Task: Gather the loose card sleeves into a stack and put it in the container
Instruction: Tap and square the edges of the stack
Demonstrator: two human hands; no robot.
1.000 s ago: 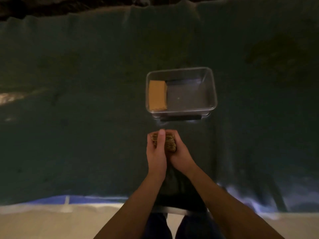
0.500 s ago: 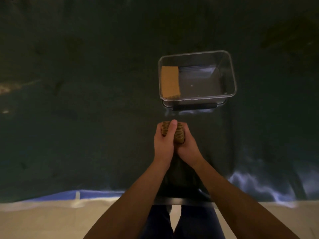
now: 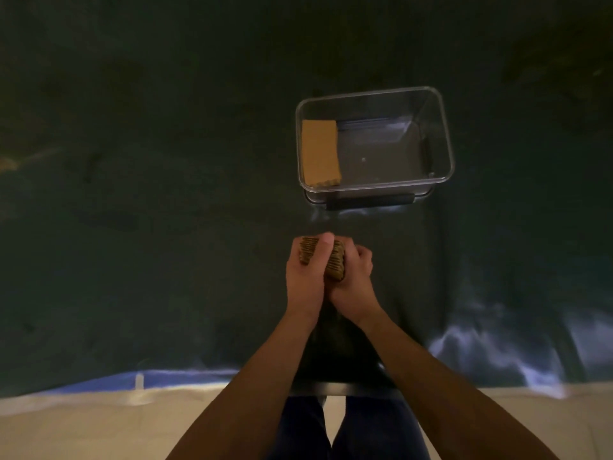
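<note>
Between the two hands, over a dark green cloth (image 3: 139,227), sits a brown stack of card sleeves (image 3: 335,264), its ridged edges facing up toward the camera. The left hand (image 3: 305,277) wraps the stack's left side, with the thumb laid across the top of the edges. The right hand (image 3: 355,280) presses in from the right side, its fingers curled around the stack's far right corner. Both hands are clamped on the stack, and their heels touch below it. Whether the stack rests on the cloth or is lifted off it cannot be told.

Ahead of the hands and a little to their right stands a clear plastic container (image 3: 444,134) with a dark handle (image 3: 370,202) along its near side. Inside it, against the left wall, lies a second stack of tan sleeves (image 3: 320,152); the rest of its floor is bare. Behind the forearms, the person's dark trousers (image 3: 348,429) show beyond the cloth's near edge.
</note>
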